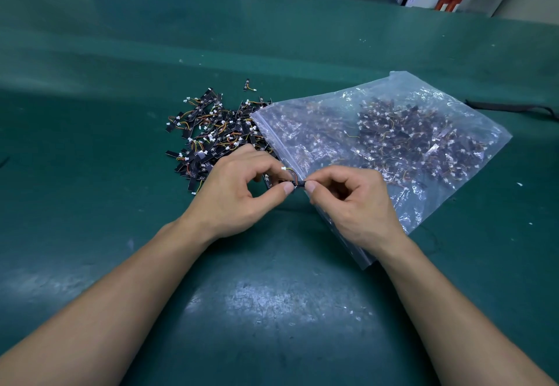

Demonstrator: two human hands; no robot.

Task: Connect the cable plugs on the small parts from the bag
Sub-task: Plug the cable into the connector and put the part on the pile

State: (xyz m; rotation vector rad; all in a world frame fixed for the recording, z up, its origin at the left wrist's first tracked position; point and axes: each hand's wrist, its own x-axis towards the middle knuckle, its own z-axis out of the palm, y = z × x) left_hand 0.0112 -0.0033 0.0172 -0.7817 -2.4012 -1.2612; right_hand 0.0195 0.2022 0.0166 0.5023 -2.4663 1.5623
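the fingers (287, 187) of the left hand (239, 195) and the right hand (354, 204) pinch opposite ends of one small black strip part (299, 183), just above the mouth of the clear plastic zip bag (393, 143). its thin orange and yellow wires (292, 173) loop to a tiny white plug (283, 168). it looks feather-light and delicate: better gripped by the plug body than by the wires. a loose pile of like parts (211, 137) lies beyond on the green counter (121, 173).

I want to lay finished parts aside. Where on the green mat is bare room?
Bare mat lies left of the loose parts pile, between the forearms, and beyond the pile toward the far edge. It is crowded where the left hand and right hand pinch one part, at the zip bag mouth beside the pile.
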